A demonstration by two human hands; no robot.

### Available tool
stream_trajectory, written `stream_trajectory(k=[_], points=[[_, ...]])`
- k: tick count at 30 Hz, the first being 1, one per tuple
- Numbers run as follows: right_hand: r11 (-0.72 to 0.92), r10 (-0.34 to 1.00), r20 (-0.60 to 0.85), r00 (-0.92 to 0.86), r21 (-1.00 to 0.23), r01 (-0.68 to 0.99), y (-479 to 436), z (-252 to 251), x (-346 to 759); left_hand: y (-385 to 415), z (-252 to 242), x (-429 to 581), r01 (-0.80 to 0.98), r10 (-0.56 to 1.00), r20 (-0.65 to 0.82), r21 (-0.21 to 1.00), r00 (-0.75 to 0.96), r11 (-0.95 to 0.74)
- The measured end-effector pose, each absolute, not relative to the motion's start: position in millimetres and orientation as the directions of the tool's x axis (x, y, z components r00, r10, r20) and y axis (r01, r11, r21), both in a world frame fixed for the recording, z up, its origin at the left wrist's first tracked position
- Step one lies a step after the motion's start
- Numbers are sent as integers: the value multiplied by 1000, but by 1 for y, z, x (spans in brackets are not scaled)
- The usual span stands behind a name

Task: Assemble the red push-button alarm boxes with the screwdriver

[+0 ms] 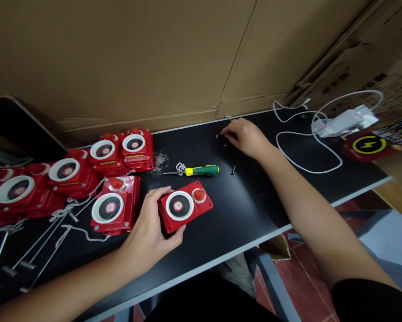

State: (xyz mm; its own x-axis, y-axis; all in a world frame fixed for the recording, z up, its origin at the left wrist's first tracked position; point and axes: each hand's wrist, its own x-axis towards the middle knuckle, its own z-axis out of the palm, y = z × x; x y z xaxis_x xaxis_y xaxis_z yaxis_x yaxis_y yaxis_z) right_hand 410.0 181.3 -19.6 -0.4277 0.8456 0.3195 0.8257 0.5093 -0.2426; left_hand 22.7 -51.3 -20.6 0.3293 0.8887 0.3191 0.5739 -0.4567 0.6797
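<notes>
My left hand [154, 223] is wrapped round a red alarm box [170, 222] with a white-rimmed round front and a small red dome, tilted on the black table. Near the table's back edge, my right hand [243, 136] has its thumb and fingers curled together in a pinch. Anything between those fingertips is too small to make out. Tiny pale screw-like bits lie just by them. A screwdriver [202, 170] with a green and yellow handle lies behind the held box, its tip to the left. To its right is a dark screw [233, 170].
Several more red alarm boxes [115, 205] crowd the left side, with white cords and small metal hammers [28, 264] among them. Pale debris [160, 161] lies beside them. A white cable with an adapter [346, 121] is at the right. Cardboard [154, 58] stands along the back.
</notes>
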Motion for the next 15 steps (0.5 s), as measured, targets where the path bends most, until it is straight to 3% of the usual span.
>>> stream_trajectory(k=[8,15], points=[[453,846,451,-284,-329,828,155,13,419,-52,-19,24,578,890,309,679,334,-453],[500,803,562,-196,-459,734,136,33,408,-52,-15,25,618,913,289,672,287,-407]])
